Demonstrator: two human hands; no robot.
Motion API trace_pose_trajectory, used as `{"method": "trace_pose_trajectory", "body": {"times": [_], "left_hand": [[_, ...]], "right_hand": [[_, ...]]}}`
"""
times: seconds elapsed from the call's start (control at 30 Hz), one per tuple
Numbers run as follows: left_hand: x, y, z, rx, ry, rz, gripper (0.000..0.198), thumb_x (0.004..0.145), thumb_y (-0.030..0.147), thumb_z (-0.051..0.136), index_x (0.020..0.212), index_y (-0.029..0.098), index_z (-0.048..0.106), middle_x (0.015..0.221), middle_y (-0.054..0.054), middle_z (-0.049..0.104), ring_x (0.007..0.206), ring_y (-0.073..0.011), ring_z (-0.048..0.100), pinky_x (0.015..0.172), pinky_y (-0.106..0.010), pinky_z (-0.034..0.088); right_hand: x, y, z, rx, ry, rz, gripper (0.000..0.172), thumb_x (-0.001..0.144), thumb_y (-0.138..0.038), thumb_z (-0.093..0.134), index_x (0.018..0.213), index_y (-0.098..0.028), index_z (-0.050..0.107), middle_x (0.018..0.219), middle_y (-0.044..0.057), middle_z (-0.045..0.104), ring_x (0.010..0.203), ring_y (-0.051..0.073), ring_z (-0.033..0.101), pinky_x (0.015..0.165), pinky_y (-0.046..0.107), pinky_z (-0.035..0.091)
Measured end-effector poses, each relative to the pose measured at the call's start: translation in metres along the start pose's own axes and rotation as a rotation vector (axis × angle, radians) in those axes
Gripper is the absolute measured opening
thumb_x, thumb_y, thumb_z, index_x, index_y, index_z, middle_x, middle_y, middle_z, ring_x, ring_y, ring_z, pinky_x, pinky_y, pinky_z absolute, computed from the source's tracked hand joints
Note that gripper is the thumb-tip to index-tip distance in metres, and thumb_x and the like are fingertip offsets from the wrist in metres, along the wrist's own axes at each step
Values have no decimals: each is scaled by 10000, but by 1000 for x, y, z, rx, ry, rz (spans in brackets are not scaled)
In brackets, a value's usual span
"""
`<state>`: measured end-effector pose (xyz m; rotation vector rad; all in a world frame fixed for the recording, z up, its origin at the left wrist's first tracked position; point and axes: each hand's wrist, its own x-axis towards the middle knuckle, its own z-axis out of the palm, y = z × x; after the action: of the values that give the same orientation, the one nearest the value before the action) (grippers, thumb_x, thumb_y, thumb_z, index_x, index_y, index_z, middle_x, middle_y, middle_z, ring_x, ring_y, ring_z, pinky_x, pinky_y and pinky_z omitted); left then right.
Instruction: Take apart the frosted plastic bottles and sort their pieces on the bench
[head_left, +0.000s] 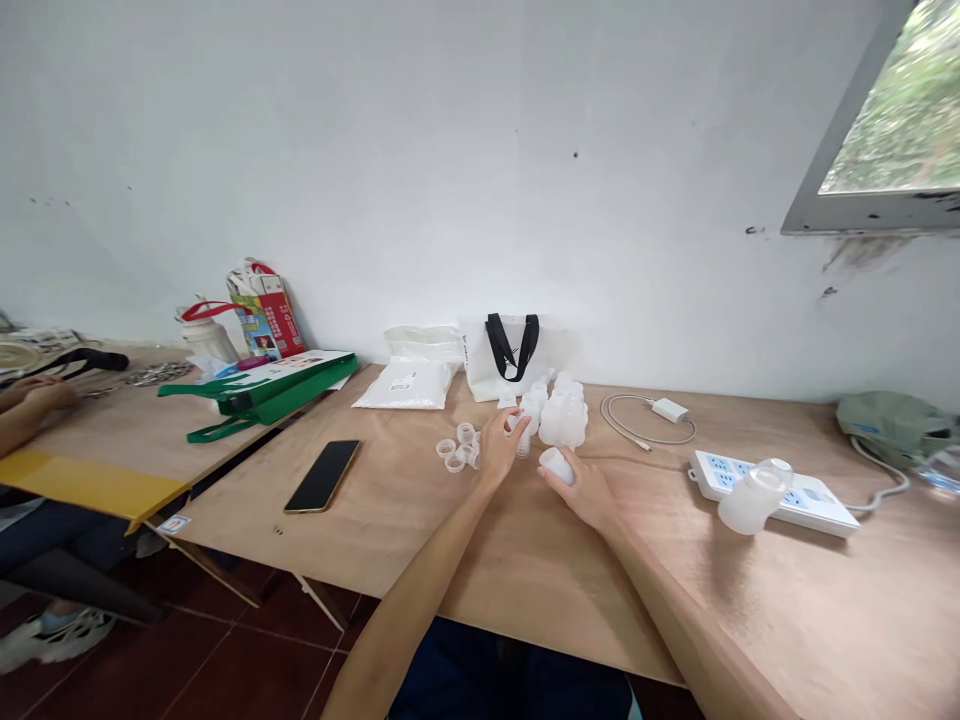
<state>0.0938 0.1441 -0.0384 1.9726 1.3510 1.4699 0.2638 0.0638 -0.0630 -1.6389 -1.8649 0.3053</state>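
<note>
My left hand (pixel 501 445) rests on the plywood table (pixel 540 560), its fingers pinched on a small translucent cap (pixel 514 423) beside a cluster of loose plastic caps (pixel 459 448). Wrapped around a small white plastic bottle (pixel 556 464), my right hand (pixel 581 488) keeps it just above the tabletop. Just beyond both hands stands a group of several white plastic bottles (pixel 561 412).
A black phone (pixel 323 476) lies to the left. Behind are white plastic bags (pixel 412 375) and a white tote bag (pixel 504 355). A charger cable (pixel 646 417), a power strip (pixel 780 492) and a lying bottle (pixel 752 495) are at right. Another person's arm (pixel 30 405) is at far left.
</note>
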Motion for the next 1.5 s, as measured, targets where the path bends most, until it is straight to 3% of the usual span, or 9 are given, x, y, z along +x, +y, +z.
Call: {"method": "trace_pose_trajectory", "body": {"times": [0.53, 0.8, 1.0, 1.17, 1.37, 1.5], "left_hand": [[3, 6, -3, -5, -5, 40, 221, 969, 370, 571, 1083, 231, 698, 1046, -37, 706, 803, -172, 592, 835, -303, 487], [12, 3, 0, -2, -115, 83, 253, 1006, 335, 487, 1102, 219, 691, 1101, -60, 665, 883, -185, 606, 878, -327, 501], [3, -4, 3, 7, -137, 68, 270, 974, 344, 552, 1212, 236, 620, 1194, -63, 654, 999, -202, 604, 935, -349, 482], [-6, -12, 5, -102, -71, -33, 441, 947, 364, 615, 1346, 234, 478, 1286, -90, 632, 1182, -227, 581, 973, -348, 448], [1, -1, 1, -72, -36, -29, 252, 944, 394, 618, 1133, 230, 587, 1153, -65, 678, 1085, -222, 611, 947, -351, 442], [4, 1, 1, -50, -58, -11, 239, 946, 402, 611, 1112, 230, 622, 1082, -57, 701, 1032, -223, 631, 924, -358, 455]], "right_hand": [[0, -1, -1, -13, -10, 7, 432, 926, -594, 488, 1194, -272, 593, 1028, 61, 752, 966, 311, 703, 741, 321, 460], [-1, -5, -3, -11, -10, 23, 435, 927, -584, 490, 1208, -271, 603, 1022, 56, 755, 935, 301, 702, 746, 326, 457], [-1, -4, -3, -5, -23, 4, 415, 929, -586, 485, 1185, -282, 603, 1028, 48, 755, 954, 303, 700, 730, 320, 456], [-1, -4, -3, -24, -7, 8, 425, 929, -590, 482, 1185, -269, 592, 1022, 62, 753, 956, 314, 700, 732, 326, 455], [-1, -4, -4, -19, -28, 11, 401, 939, -585, 468, 1165, -276, 585, 1020, 52, 753, 941, 303, 705, 729, 319, 447], [-1, -5, -4, -15, -29, 17, 405, 936, -580, 476, 1165, -264, 583, 1026, 60, 756, 947, 309, 702, 739, 325, 446]]}}
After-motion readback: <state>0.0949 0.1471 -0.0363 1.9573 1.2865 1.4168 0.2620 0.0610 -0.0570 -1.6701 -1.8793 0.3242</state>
